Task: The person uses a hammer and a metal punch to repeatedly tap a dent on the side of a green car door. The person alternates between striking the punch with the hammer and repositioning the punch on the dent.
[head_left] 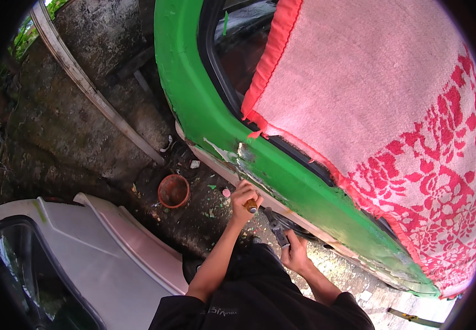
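My left hand (243,201) is closed on a wooden-handled tool (251,205), probably a scraper or chisel, its tip at the lower part of the green vehicle body (183,66), where paint is chipped and flaking (243,157). My right hand (294,252) grips the dark handle of a metal tool (276,228) that looks like a hammer, its head just below and right of the wooden handle. A pink towel (359,82) with red floral pattern and red edging drapes over the vehicle's window and side, above both hands.
A terracotta pot (173,191) sits on the dirty, debris-strewn ground (205,225). A white vehicle part with a window (95,253) stands at lower left, close beside my body. A long curved pale strip (92,91) leans against the stained wall (84,38). A green strap lies at lower right (414,318).
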A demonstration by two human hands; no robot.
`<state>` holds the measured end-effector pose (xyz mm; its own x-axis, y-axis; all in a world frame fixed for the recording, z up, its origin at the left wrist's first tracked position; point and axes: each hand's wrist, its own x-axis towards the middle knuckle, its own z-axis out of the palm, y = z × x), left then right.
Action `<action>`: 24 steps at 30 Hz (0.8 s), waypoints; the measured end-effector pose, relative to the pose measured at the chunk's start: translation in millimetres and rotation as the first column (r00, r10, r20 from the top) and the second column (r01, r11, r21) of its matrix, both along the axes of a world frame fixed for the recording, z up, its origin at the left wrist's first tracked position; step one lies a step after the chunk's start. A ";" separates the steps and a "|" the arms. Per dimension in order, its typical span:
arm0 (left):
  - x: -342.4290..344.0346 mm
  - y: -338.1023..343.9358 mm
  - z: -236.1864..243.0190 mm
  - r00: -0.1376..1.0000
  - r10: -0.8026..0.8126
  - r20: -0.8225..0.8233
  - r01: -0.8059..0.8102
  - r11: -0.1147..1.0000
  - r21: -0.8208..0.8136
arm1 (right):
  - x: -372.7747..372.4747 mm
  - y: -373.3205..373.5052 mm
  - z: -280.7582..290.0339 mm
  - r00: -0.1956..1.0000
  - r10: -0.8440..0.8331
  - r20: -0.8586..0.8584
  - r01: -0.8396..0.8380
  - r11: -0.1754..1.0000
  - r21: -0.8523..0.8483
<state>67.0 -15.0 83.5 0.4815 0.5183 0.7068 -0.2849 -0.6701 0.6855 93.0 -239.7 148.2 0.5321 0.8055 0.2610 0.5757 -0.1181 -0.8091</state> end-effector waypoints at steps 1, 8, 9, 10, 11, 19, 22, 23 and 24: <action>0.3 -0.3 -0.5 1.000 0.004 0.003 -0.004 1.000 -0.008 | -0.5 1.0 1.6 1.000 0.015 0.006 -0.015 1.000 0.005; -1.6 3.6 -0.7 0.999 -0.004 0.051 0.004 1.000 -0.006 | -11.5 7.9 6.0 0.996 0.086 -0.013 -0.085 0.996 0.020; -1.6 3.5 -0.4 0.999 -0.008 0.050 0.009 1.000 -0.017 | -12.4 8.7 12.2 0.995 0.088 -0.049 -0.088 0.996 0.008; -1.7 3.2 -0.1 0.999 -0.012 0.049 0.014 1.000 -0.027 | -12.4 9.1 22.4 0.992 0.090 -0.085 -0.091 0.996 -0.004; -1.4 2.6 0.6 0.999 -0.016 0.049 0.018 0.999 -0.037 | -11.1 9.7 29.3 0.989 0.093 -0.119 -0.095 0.995 -0.015; -0.3 3.0 -2.8 0.999 -0.022 0.044 0.024 0.999 -0.027 | 9.9 -6.6 12.3 0.913 0.111 -0.392 -0.187 0.969 -0.160; 1.4 1.4 -1.5 0.999 -0.027 0.040 0.027 1.000 0.012 | 12.5 -7.6 9.9 0.967 0.129 -0.218 -0.161 0.978 -0.132; 1.4 -0.5 -1.4 0.999 -0.027 0.036 0.027 0.999 0.017 | 11.8 -7.9 19.3 0.949 0.096 -0.299 -0.157 0.970 -0.187; 1.0 -2.3 -2.0 1.000 -0.016 0.023 0.016 1.000 0.024 | 11.2 -8.2 24.2 0.925 0.058 -0.376 -0.158 0.957 -0.242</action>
<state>68.0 -17.3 81.4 0.4730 0.4938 0.7297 -0.3112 -0.6812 0.6627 104.2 -248.0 172.4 0.4551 0.8756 -0.1615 0.2710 -0.3090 -0.9116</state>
